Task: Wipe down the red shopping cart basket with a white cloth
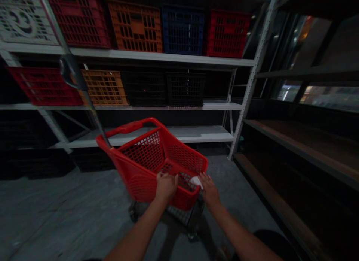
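Note:
A red plastic shopping cart [146, 156] on small wheels stands on the grey floor in front of me. My left hand [166, 185] is closed over the cart's near rim. My right hand [209, 189] rests at the rim's right corner, fingers curled and touching a small white thing [196, 181] lying in the basket; what it is cannot be made out. A long grey handle [84, 92] rises from the cart's far left side towards the shelves.
White metal shelving [157, 55] ahead holds red, orange, blue and black crates [134, 27] on two levels; its lowest board [196, 133] is bare. A dark wooden rack [303, 148] runs along the right. Grey concrete floor [56, 212] spreads to the left.

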Demonstrator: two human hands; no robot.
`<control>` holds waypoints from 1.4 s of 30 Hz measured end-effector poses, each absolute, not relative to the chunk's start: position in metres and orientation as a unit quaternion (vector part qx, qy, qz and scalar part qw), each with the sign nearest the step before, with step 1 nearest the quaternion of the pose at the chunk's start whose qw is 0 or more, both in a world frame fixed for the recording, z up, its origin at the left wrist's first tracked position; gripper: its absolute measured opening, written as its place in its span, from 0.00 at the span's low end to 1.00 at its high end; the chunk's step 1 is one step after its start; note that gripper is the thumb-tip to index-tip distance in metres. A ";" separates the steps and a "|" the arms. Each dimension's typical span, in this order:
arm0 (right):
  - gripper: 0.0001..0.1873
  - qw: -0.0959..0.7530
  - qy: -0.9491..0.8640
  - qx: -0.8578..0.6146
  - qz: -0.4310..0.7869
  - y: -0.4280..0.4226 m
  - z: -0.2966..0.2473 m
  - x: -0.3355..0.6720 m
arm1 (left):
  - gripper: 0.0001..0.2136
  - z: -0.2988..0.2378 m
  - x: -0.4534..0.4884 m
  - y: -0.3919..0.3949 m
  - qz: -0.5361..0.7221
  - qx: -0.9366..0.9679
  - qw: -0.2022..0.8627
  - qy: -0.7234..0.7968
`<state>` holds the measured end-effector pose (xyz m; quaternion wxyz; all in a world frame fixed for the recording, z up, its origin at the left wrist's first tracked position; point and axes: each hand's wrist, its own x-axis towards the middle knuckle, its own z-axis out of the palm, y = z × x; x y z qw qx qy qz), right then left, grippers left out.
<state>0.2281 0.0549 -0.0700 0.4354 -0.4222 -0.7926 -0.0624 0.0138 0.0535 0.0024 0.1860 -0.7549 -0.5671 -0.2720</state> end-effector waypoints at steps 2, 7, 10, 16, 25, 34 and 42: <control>0.23 0.445 -0.790 -0.420 -0.043 0.036 -0.073 0.216 | 0.22 0.002 0.019 0.053 -0.280 -0.751 0.182 -0.569; 0.23 0.466 -0.763 -0.446 0.029 -0.009 -0.061 0.200 | 0.20 0.002 0.021 0.052 -0.286 -0.752 0.176 -0.567; 0.15 0.480 -0.740 -0.456 0.122 -0.010 -0.042 0.204 | 0.21 0.002 0.021 0.052 -0.284 -0.751 0.176 -0.569; 0.11 0.490 -0.724 -0.420 0.243 0.004 -0.022 0.199 | 0.21 0.001 0.021 0.052 -0.287 -0.750 0.178 -0.569; 0.15 0.490 -0.719 -0.422 0.253 0.007 -0.027 0.189 | 0.21 0.002 0.013 0.048 -0.282 -0.754 0.175 -0.567; 0.09 0.535 -0.694 -0.453 0.163 0.024 -0.016 0.220 | 0.20 0.005 0.011 0.046 -0.285 -0.761 0.165 -0.558; 0.11 0.475 -0.717 -0.470 0.200 0.016 -0.024 0.212 | 0.21 0.005 0.009 0.046 -0.278 -0.757 0.162 -0.569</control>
